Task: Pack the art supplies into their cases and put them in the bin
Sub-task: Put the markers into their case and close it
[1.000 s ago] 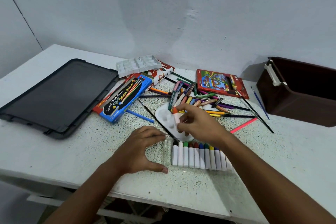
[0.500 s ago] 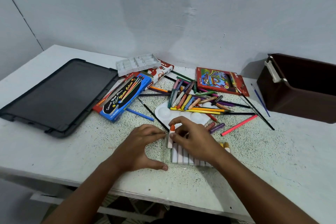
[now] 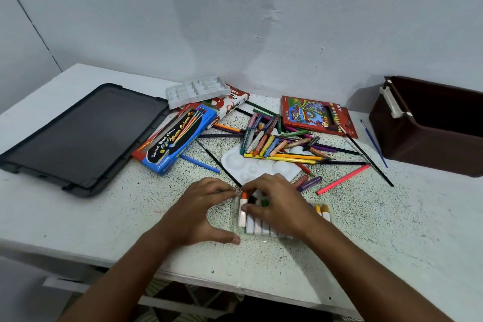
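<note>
A clear plastic tray [image 3: 261, 233] near the table's front edge holds a row of white-bodied paint tubes with coloured caps. My right hand [image 3: 279, 201] lies over the row and pinches the orange-capped tube [image 3: 243, 210] at the tray's left end, between thumb and forefinger. My left hand [image 3: 201, 212] cups the tray's left side, thumb along its front corner and fingers at its back corner. Behind lie a white palette [image 3: 243, 162], a heap of crayons and pencils [image 3: 271, 142], and paint brushes [image 3: 366, 157]. The dark brown bin [image 3: 428, 144] stands at the right.
A black bin lid [image 3: 78, 136] lies at the left. A blue water-colour box [image 3: 177, 138], an oil pastels box [image 3: 230, 104], a clear empty insert tray [image 3: 198, 90] and a red pencil box [image 3: 316, 115] sit at the back. A pink pencil [image 3: 342, 179] lies right of my hands.
My right hand carried the orange-capped tube from above the palette down into the left end of the tray. The left hand stayed at the tray's side.
</note>
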Tool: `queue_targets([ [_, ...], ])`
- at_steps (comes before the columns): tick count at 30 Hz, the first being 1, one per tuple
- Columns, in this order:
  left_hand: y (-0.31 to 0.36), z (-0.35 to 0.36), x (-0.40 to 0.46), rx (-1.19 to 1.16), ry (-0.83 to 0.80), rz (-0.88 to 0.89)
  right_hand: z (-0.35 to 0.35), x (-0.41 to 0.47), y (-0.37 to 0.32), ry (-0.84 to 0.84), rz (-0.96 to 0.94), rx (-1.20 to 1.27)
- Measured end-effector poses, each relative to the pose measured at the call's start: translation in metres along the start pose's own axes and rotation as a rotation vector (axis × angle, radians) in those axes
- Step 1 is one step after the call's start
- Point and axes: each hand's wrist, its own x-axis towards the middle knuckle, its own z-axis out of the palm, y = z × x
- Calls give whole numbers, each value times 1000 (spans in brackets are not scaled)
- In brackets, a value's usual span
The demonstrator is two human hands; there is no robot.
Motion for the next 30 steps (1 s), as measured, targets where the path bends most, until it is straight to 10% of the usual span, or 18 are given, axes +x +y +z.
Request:
queue_targets([
  [22, -6, 5, 0, 28, 53, 55, -1, -22, 15, 58, -112, -62],
  [30, 2, -10, 3, -181, -16, -183, -38, -64, 59, -191, 26, -301],
])
